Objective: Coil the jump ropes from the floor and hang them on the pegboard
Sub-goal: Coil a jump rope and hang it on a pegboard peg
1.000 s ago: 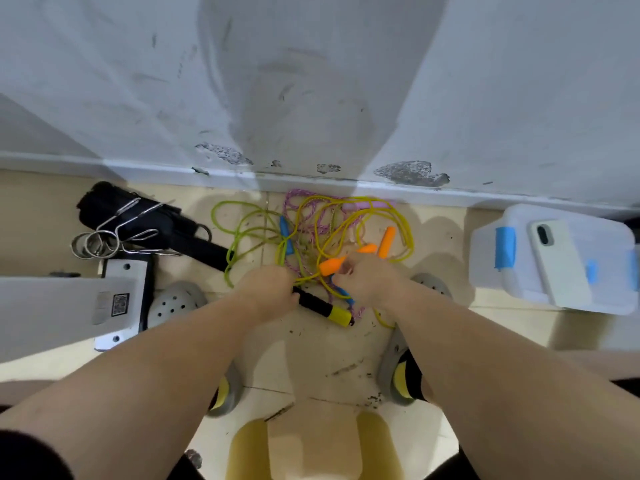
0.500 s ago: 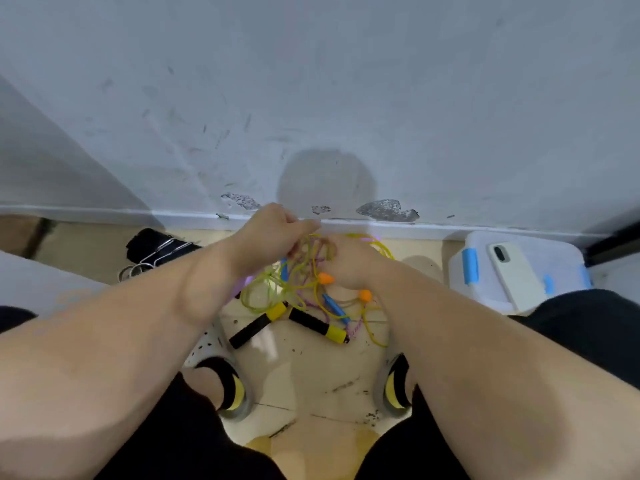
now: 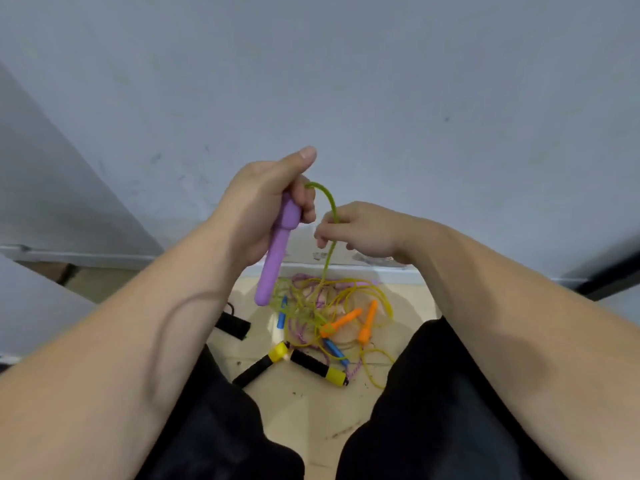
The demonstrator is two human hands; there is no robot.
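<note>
Grey wall point(image 3: 415, 81) over beige floor tiles point(image 3: 304, 410), tangled jump ropes point(image 3: 311, 306) heaped at the baseboard, two orange plastic handles point(image 3: 341, 323), two black-and-yellow handles point(image 3: 318, 367), left grip point(image 3: 259, 206) clenching one purple plastic handle point(image 3: 273, 261), right grip point(image 3: 363, 230) pinching yellow-green cord point(image 3: 330, 206) above

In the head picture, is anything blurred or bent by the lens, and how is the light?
Head view: the wide lens swells both forearms and tilts the baseboard near the edges. Head view: all is slightly soft; the left hand gripping the purple handle and the right hand pinching the green rope read clearly, the rope tangle smears. Head view: even, diffuse light, no glare, faint shadows.
</note>
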